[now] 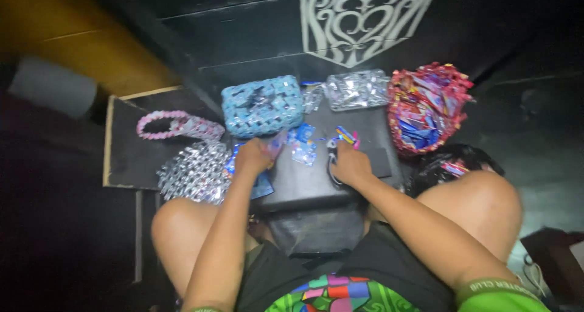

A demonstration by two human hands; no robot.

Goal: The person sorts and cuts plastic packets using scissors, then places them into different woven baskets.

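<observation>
Scissors (331, 160) blurred under right hand (350, 164), left hand (252, 157) pinching indistinct wrapper (275, 146)

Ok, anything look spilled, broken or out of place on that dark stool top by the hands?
Nothing stands out. The left hand holds a small wrapper piece and the right hand rests by the scissors on the stool top. A few blue wrapper pieces lie loose between them. The woven blue bag and red basket look intact.

Dim room; dark floor (547, 166), black wall panel (243, 32) with white scrollwork (359, 20), yellow wall (67, 38).
</observation>
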